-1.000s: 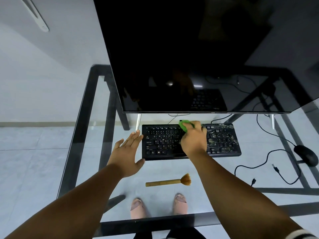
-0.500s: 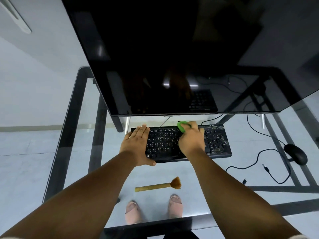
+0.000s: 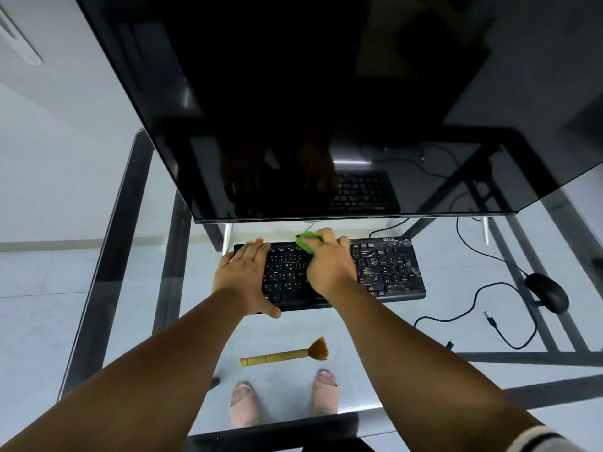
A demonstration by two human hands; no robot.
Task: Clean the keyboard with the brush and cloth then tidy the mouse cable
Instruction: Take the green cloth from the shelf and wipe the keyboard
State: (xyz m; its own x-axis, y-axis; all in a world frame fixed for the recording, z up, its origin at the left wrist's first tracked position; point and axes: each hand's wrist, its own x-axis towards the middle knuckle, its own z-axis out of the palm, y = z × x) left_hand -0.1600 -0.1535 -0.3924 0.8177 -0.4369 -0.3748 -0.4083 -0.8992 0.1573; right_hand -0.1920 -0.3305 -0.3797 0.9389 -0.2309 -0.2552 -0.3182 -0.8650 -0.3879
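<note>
Wiping the keyboard, steadying it harder

I'm seeing the left hand flattening further over the keyboard at 9 o'clock; the right hand is gripping the green cloth.

The keyboard is black with white key legends and pale, smeary marks over its right end. At its twelve o'clock edge, the cloth is bright green. The brush at six o'clock has a tan handle and rust-brown bristles. The mouse and its cable at three o'clock are black.
</note>
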